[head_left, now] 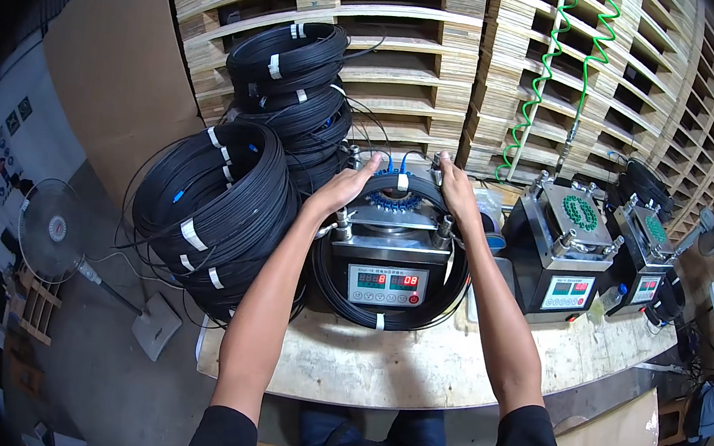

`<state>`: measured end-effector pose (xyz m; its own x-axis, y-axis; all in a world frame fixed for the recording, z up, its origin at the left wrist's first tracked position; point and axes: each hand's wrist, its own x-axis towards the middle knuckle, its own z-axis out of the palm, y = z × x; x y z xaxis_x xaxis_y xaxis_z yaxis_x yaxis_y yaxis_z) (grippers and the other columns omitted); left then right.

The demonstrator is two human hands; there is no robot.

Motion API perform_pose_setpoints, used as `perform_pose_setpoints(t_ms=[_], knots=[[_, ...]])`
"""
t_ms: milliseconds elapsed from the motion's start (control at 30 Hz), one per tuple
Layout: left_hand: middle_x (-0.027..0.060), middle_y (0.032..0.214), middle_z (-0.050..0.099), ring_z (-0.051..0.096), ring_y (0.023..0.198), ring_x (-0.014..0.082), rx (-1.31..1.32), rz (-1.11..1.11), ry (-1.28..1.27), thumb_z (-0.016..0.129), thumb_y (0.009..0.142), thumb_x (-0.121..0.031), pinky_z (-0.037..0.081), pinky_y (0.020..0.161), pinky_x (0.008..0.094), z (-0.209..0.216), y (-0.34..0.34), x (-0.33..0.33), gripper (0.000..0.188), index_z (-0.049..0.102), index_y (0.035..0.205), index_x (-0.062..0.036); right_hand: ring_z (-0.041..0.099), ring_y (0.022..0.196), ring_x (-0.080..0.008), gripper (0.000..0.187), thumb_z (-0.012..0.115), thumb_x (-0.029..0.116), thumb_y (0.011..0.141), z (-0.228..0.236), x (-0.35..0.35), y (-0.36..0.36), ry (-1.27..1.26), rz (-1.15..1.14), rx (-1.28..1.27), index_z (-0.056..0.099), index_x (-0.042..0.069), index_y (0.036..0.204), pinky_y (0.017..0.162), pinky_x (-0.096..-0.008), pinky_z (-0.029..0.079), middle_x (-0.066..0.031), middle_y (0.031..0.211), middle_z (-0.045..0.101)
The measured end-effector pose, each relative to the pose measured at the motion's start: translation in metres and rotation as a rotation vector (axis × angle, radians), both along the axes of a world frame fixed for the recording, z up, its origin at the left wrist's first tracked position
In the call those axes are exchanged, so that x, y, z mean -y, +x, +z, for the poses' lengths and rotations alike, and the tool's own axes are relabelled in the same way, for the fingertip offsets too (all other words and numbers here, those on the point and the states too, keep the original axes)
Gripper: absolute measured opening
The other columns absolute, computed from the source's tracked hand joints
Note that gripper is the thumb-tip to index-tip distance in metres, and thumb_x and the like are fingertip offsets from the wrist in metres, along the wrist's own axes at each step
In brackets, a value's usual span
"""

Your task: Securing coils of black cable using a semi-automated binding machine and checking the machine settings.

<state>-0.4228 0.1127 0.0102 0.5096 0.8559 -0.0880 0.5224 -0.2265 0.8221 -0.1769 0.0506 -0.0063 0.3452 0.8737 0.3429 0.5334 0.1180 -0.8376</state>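
A coil of black cable (380, 320), bound with white ties, stands in front of a fiber polishing machine (354, 249), ringing its lit control panel (386, 286). My left hand (347, 187) holds the coil's upper left side, thumb raised. On the upper right side my right hand (458, 192) grips the same coil; the fingers of both hands are partly hidden behind it. Two blue connectors (404, 167) on thin black leads stand at the back of the machine's round holder. Blue fittings ring that holder (394, 202), partly covered by the coil's top.
Stacked black cable coils (211, 208) crowd the left side. Two similar machines (565, 245) with green round holders stand to the right on the wooden table (342, 361). Wooden pallets (390, 70) rise behind, with green spiral hoses (531, 102) hanging down. A fan (56, 226) stands far left.
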Motion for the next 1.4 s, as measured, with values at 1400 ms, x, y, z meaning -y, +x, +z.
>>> perform_pose_setpoints(t_ms=[1400], knots=[[0.0218, 0.121, 0.066, 0.058, 0.12, 0.0302, 0.375, 0.028, 0.174, 0.035, 0.103, -0.06, 0.039, 0.106, 0.0367, -0.021, -0.001, -0.004, 0.07, 0.069, 0.116, 0.0005, 0.057, 0.124, -0.0319, 0.079, 0.039, 0.068, 0.098, 0.007, 0.007, 0.005, -0.055, 0.257, -0.005, 0.068, -0.002, 0.119, 0.107, -0.0368, 0.039, -0.0261, 0.125, 0.064]])
